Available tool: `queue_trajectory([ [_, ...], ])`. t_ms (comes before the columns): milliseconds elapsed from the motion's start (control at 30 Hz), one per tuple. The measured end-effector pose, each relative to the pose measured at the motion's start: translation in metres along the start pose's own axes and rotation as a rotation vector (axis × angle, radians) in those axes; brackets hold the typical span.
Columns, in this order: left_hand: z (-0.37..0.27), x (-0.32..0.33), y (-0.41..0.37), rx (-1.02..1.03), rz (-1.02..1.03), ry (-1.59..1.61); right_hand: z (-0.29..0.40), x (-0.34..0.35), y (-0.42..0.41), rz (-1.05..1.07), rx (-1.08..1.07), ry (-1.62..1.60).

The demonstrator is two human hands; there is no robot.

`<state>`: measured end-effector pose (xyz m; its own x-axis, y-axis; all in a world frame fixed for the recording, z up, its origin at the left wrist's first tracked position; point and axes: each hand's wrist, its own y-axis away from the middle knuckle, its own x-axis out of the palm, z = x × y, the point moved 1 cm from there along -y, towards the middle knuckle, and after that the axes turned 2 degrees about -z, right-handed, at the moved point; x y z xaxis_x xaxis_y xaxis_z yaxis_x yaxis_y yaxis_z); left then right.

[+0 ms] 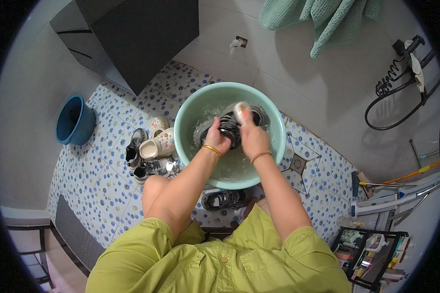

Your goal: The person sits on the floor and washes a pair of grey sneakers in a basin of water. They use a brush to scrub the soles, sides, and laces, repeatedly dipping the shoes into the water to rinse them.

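Observation:
A light green plastic basin point(230, 88) holding water stands on the floor before me. Over the water, my left hand point(219, 139) grips a dark sneaker point(229, 126), fingers partly hidden behind it. My right hand point(255, 141) is closed around a pale brush-like object point(242, 112), blurred, held against the shoe; its underside cannot be made out. Another dark sneaker point(236, 199) lies on the floor between the basin and my body. Left of the basin are cream clogs point(163, 143) with charms and a pair of grey and black sneakers point(135, 148).
A blue bucket point(90, 121) stands at the left near a dark cabinet point(143, 36). Right of the basin is a floor drain point(298, 163). A black storage rack point(374, 256), a broom point(355, 184) and a black hose point(368, 110) are at the right. A green towel point(322, 22) hangs above.

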<state>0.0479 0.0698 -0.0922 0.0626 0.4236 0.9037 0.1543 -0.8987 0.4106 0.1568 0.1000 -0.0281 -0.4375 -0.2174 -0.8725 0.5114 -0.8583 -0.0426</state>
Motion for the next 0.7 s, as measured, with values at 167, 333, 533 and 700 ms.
queue_trajectory([
  [167,-0.012,-0.001,0.000,0.066,0.052,-0.011,0.000,0.003,0.015,0.060,0.003,-0.047],
  [333,-0.008,0.006,0.005,0.030,0.051,0.019,-0.011,-0.002,-0.004,-0.116,0.058,0.012],
  [533,-0.020,0.000,0.016,-0.053,0.139,-0.121,-0.017,-0.017,-0.003,-0.037,0.120,0.127],
  [700,-0.025,0.011,0.022,-0.062,0.152,-0.222,-0.035,-0.021,-0.010,-0.129,0.215,0.106],
])
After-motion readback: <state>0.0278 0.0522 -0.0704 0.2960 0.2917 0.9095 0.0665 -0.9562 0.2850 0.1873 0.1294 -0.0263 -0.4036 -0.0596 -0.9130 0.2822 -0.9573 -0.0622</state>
